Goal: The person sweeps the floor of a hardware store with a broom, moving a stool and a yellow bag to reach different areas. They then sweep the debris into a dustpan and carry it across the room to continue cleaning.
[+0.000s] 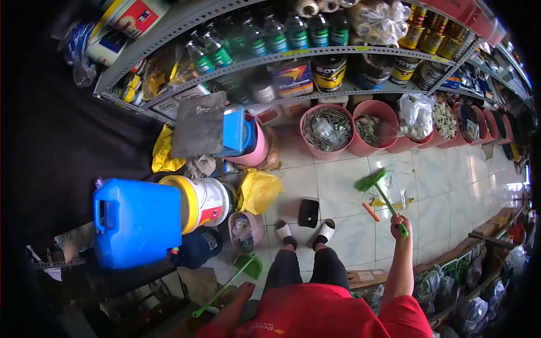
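Observation:
My right hand (400,225) is wrapped round the green handle of a broom (369,181), whose bristles rest on the tiled floor ahead of me to the right. Just below the bristles lie an orange stick (371,212), some yellow scraps (383,202) and bits of clear plastic (403,198). My left hand (244,291) hangs low at my side, close to a green dustpan (253,267) with a long handle slanting down to the left. A gap shows between that hand and the handle; its fingers are mostly hidden.
A black box-like object (308,212) lies before my feet. Left of me stand a pink bin (256,228), a yellow bag (259,190), a paint bucket (197,203) and a blue jerrycan (138,225). Pink tubs of hardware (327,152) line the shelf (270,105) ahead.

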Available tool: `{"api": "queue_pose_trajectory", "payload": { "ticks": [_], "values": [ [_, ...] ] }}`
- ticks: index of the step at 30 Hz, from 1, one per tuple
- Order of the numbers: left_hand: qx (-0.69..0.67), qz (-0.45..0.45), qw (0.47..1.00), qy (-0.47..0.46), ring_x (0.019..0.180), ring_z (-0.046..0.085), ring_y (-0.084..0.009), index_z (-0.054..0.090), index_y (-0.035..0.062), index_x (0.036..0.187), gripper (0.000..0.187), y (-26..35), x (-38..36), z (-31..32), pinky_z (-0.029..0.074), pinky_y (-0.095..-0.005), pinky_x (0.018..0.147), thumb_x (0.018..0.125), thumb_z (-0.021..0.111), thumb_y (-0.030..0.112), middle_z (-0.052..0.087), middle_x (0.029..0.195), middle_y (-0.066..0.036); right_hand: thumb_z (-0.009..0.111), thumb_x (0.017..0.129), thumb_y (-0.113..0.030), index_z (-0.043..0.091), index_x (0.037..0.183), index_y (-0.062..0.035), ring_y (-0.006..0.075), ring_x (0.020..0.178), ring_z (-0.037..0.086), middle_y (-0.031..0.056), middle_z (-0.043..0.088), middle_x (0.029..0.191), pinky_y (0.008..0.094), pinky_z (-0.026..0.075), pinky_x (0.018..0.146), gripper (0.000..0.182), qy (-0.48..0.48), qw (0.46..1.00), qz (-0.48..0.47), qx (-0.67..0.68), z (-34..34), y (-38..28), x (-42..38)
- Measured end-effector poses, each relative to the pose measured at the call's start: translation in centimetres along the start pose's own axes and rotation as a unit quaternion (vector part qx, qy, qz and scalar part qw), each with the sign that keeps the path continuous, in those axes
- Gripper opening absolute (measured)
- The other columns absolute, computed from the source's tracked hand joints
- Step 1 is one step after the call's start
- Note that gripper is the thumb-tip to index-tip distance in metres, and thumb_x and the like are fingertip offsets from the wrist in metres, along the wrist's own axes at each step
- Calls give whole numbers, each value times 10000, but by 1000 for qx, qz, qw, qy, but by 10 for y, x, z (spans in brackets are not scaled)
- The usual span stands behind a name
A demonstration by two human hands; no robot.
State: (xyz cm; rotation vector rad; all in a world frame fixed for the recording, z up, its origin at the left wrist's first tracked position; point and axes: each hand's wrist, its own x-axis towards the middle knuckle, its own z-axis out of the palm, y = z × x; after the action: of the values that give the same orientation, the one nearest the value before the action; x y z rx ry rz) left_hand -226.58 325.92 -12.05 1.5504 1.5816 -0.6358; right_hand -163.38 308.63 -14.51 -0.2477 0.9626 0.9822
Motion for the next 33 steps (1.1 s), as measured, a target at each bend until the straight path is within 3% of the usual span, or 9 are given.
{"api": "queue_pose_trajectory", "payload": {
  "ticks": [6,9,13,17,25,33],
  "values": [
    [-45,8,999,-1,908,499,-316,530,14,950,441,-11,35,-18,382,-373,776,733,447,389,536,944,-187,384,833,-142,380,747,-40,47,401,379,31,422,586,155,362,341,133,114,961,-84,-237,9,117,-52],
    [-65,30,997,-10,899,509,-313,524,11,963,453,-3,35,-45,387,-372,768,735,445,394,544,939,-182,385,820,-109,356,813,-85,39,413,371,8,397,581,151,330,320,39,111,968,-72,-212,6,152,-64],
    [-86,49,995,-29,891,517,-309,517,11,976,462,-33,63,-63,391,-369,760,736,454,400,547,944,-178,382,819,-108,351,805,-85,41,417,374,10,398,586,153,339,330,41,139,963,-96,-209,2,199,-69],
    [-94,61,994,-17,898,515,-305,523,20,974,440,-52,79,-83,393,-364,763,731,473,385,545,954,-174,369,810,-117,346,720,-61,53,392,376,2,381,530,160,353,320,109,151,955,-123,-222,-14,228,-69],
    [-118,86,989,-31,888,517,-302,542,42,945,391,-96,111,-77,393,-367,764,729,484,363,548,943,-167,345,802,-109,344,692,-88,57,366,344,-19,360,490,167,329,297,113,220,920,-174,-275,-34,231,-84],
    [-156,160,974,20,828,540,-279,553,42,914,378,-77,139,-92,410,-340,722,723,493,364,566,866,-156,416,789,-149,372,682,-113,73,359,333,-8,366,497,185,301,294,122,284,842,-275,-367,-71,216,-113]
  ]
}}
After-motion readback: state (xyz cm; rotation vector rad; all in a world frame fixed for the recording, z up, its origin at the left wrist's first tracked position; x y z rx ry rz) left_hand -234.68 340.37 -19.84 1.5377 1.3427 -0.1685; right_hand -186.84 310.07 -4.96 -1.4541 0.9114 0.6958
